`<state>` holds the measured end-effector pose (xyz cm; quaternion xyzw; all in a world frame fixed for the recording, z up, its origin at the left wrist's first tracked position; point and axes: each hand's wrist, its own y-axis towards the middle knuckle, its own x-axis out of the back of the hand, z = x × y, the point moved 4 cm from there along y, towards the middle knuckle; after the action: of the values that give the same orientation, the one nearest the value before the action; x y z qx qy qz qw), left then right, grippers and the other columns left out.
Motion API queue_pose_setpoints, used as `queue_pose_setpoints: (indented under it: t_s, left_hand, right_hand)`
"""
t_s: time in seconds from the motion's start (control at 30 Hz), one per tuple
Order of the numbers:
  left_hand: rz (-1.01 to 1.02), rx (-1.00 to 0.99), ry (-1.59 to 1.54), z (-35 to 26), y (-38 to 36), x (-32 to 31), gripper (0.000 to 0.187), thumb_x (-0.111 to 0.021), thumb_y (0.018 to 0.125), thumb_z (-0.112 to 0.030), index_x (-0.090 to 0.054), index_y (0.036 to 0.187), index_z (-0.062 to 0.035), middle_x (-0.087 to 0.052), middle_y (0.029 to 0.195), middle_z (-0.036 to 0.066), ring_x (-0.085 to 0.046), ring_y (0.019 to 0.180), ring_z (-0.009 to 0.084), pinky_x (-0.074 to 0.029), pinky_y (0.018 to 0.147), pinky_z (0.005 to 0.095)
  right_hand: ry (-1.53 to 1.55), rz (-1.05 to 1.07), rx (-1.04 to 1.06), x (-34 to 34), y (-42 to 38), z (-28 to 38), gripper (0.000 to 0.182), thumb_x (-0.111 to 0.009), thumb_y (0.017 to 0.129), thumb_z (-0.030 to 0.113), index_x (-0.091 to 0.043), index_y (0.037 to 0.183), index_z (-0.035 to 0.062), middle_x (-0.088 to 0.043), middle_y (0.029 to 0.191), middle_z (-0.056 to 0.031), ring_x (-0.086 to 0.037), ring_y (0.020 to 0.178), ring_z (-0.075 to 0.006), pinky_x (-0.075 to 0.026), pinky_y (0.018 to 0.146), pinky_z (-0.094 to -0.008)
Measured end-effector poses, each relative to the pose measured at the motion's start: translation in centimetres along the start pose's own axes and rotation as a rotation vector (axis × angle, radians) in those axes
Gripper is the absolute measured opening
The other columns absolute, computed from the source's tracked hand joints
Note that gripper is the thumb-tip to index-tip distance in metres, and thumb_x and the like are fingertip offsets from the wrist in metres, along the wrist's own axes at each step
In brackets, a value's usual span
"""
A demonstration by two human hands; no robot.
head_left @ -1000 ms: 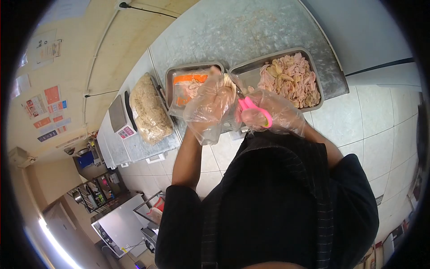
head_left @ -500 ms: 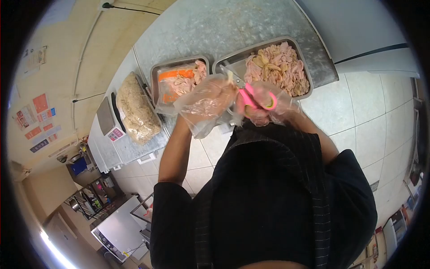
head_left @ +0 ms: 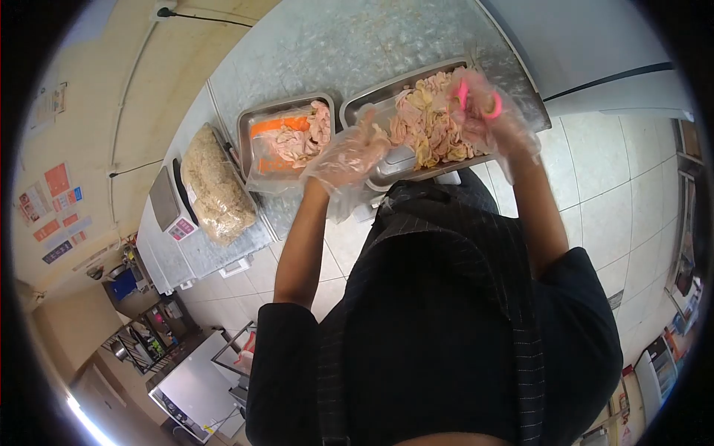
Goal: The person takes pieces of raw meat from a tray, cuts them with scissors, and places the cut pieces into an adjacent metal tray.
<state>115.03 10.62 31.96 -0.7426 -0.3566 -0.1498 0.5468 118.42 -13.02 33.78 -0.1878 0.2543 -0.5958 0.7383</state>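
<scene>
My right hand point(head_left: 491, 123), in a clear plastic glove, holds scissors with pink handles point(head_left: 494, 105). It is over the right end of a metal tray point(head_left: 348, 117) heaped with pale pink and yellowish raw chicken pieces point(head_left: 428, 123); the scissor blades are hidden. My left hand point(head_left: 349, 157), also in a loose clear glove, is at that tray's left edge with its fingers pressed together. Whatever they pinch is too blurred to name. Left of it stands a smaller metal tray point(head_left: 244, 123) with raw chicken point(head_left: 297, 141) on an orange-and-clear plastic bag point(head_left: 279, 125).
A clear bag of pale crumbs point(head_left: 217, 186) lies left of the smaller tray, beside a scale point(head_left: 175, 204). The metal table point(head_left: 327, 48) extends beyond the trays. A large grey appliance panel point(head_left: 587, 44) borders it at right. Tiled floor point(head_left: 595, 163) shows to the right.
My right hand has moved right and away from my body with the scissors, parting from my left hand and reaching over the chicken. The left hand has moved slightly left and down.
</scene>
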Motion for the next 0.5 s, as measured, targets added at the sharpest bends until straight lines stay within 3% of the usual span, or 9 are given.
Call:
queue_pose_setpoints:
  t_s: [0.03,0.1,0.13,0.2,0.23,0.3,0.4,0.47,0.5]
  left_hand:
    - [-0.04,-0.071,-0.303,1.7,0.8,-0.8,0.06,-0.052,0.093,-0.03,-0.03,0.143,-0.005,-0.058,0.11,0.015,-0.058,0.099,0.0251,-0.047,0.085,0.0368]
    - [-0.082,-0.145,-0.604,1.8,0.7,-0.8,0.063,-0.051,0.093,-0.021,-0.022,0.147,-0.0039,-0.061,0.096,0.015,-0.061,0.088,0.0236,-0.048,0.082,0.0338]
    - [-0.33,-0.469,-0.456,0.6,-0.4,0.0,0.061,-0.051,0.094,-0.017,-0.024,0.146,-0.0039,-0.059,0.091,0.01,-0.058,0.082,0.0181,-0.048,0.078,0.0301]
    - [-0.578,-0.793,-0.289,-2.8,-3.3,1.0,0.058,-0.051,0.094,-0.013,-0.025,0.146,-0.004,-0.057,0.087,0.005,-0.056,0.077,0.0126,-0.048,0.074,0.0265]
    - [-0.569,-0.56,-0.456,-3.5,-3.7,1.3,0.054,-0.054,0.094,-0.025,-0.035,0.14,-0.0042,-0.057,0.096,0.007,-0.055,0.084,0.0125,-0.047,0.073,0.0256]
    - [-0.558,-0.316,-0.871,-2.3,-3.2,0.8,0.046,-0.056,0.095,-0.035,-0.052,0.127,-0.0031,-0.059,0.095,0.002,-0.055,0.081,0.0075,-0.045,0.068,0.0207]
    - [-0.591,-0.187,-0.861,-1.8,-4.1,0.8,0.04,-0.055,0.096,-0.034,-0.057,0.12,-0.0014,-0.06,0.087,-0.001,-0.056,0.075,0.0073,-0.045,0.068,0.0217]
    - [-0.63,-0.151,-0.944,-1.6,-4.2,0.5,0.037,-0.057,0.096,-0.03,-0.059,0.118,-0.0012,-0.058,0.088,0.0,-0.055,0.075,0.0064,-0.045,0.066,0.0206]
    - [-0.664,-0.114,-1.024,-1.5,-4.1,0.4,0.034,-0.058,0.095,-0.027,-0.06,0.116,-0.0011,-0.057,0.09,0.002,-0.053,0.075,0.0056,-0.045,0.064,0.0195]
  right_hand:
    - [-0.002,0.0,0.0,-0.2,0.4,-0.8,0.071,-0.04,0.084,0.075,-0.06,0.099,0.0087,-0.051,0.067,0.003,-0.045,0.052,-0.0074,-0.039,0.047,-0.0229]
    - [-0.233,0.126,0.151,-1.7,1.6,-2.8,0.051,-0.053,0.087,0.059,-0.062,0.091,0.0092,-0.054,0.073,0.0007,-0.054,0.066,-0.0117,-0.045,0.06,-0.0245]
    - [-0.233,0.124,0.155,-2.4,1.6,-3.6,0.051,-0.053,0.087,0.059,-0.062,0.091,0.0092,-0.054,0.073,0.0007,-0.054,0.066,-0.0117,-0.045,0.06,-0.0245]
    - [-0.514,0.186,0.482,-5.5,0.5,-2.7,0.044,-0.059,0.086,0.051,-0.063,0.09,0.0078,-0.057,0.076,-0.0009,-0.057,0.073,-0.013,-0.046,0.066,-0.0257]
    - [-0.605,0.199,0.595,-6.6,0.2,-2.3,0.042,-0.061,0.086,0.049,-0.063,0.09,0.0074,-0.058,0.077,-0.0014,-0.058,0.076,-0.0134,-0.047,0.068,-0.0261]
    - [-0.266,0.269,0.369,-7.5,0.6,-2.4,0.034,-0.066,0.085,0.037,-0.062,0.089,0.0038,-0.06,0.083,-0.004,-0.058,0.075,-0.0134,-0.047,0.068,-0.0264]
    - [-0.123,0.317,0.484,-7.0,0.9,-1.3,0.03,-0.068,0.085,0.031,-0.061,0.089,0.0022,-0.06,0.082,-0.0038,-0.057,0.074,-0.0119,-0.046,0.069,-0.0264]
    - [-0.046,0.312,0.43,-7.4,0.9,-0.8,0.024,-0.067,0.085,0.025,-0.06,0.087,0.0021,-0.059,0.08,-0.0023,-0.055,0.073,-0.0107,-0.046,0.069,-0.0265]
    - [-0.058,0.227,0.475,-7.6,0.7,-0.4,0.023,-0.067,0.085,0.024,-0.06,0.087,0.0024,-0.059,0.077,-0.0015,-0.055,0.072,-0.0101,-0.046,0.068,-0.0262]
